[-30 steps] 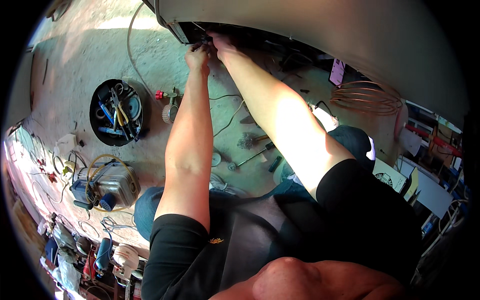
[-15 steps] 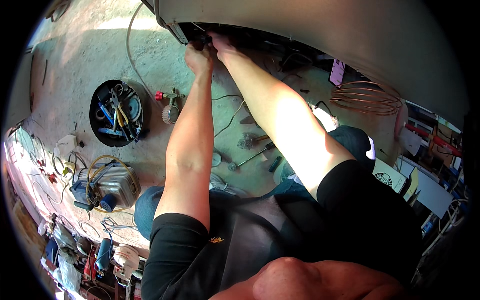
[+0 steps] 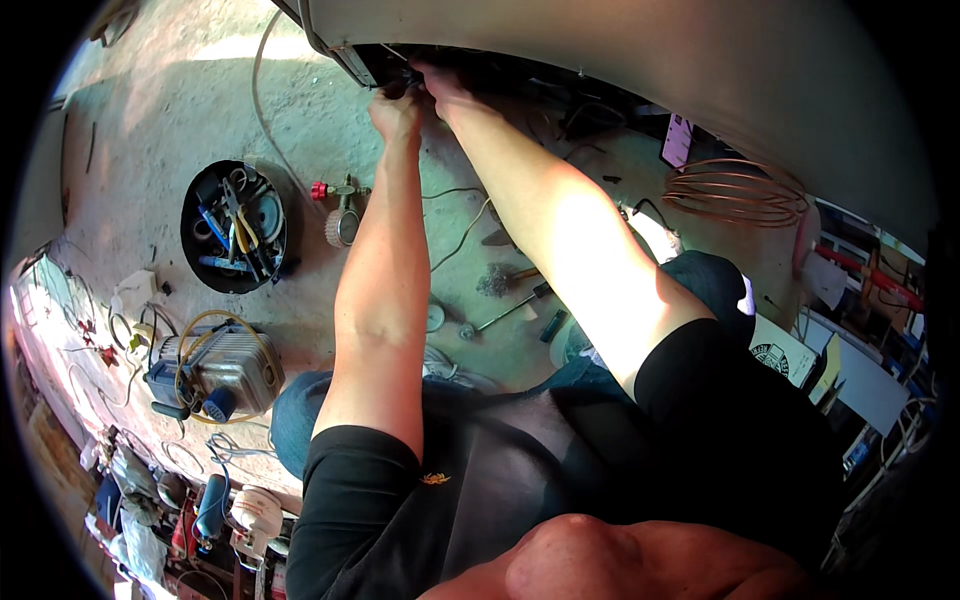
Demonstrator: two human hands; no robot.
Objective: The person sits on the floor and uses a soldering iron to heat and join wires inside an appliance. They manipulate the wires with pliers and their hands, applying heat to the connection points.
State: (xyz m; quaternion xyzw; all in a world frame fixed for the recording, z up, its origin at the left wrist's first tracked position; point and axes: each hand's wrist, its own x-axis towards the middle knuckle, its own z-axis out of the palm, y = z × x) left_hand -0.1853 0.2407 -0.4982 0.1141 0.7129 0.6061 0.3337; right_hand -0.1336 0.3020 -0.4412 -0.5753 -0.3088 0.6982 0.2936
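Note:
Both my arms reach forward to the dark opening under a large grey appliance panel (image 3: 680,60). My left hand (image 3: 396,113) is at the opening's left end, its fingers curled around something small and dark that I cannot make out. Close beside it, my right hand (image 3: 446,90) has its fingers pinched together inside the opening, their tips lost in shadow. What the two hands hold between them is too dark to name. A thin pale tube or rod (image 3: 394,52) shows just above the fingers.
Left of my arm lie a pressure gauge with a red knob (image 3: 342,220) and a black tub of hand tools (image 3: 190,235). A vacuum pump (image 3: 225,370) stands nearer. At right are a copper tubing coil (image 3: 735,190), a brush (image 3: 497,280) and a screwdriver (image 3: 510,308).
My hands stay together at the opening, with only a slight shift of the fingers. The whole view has moved very slightly.

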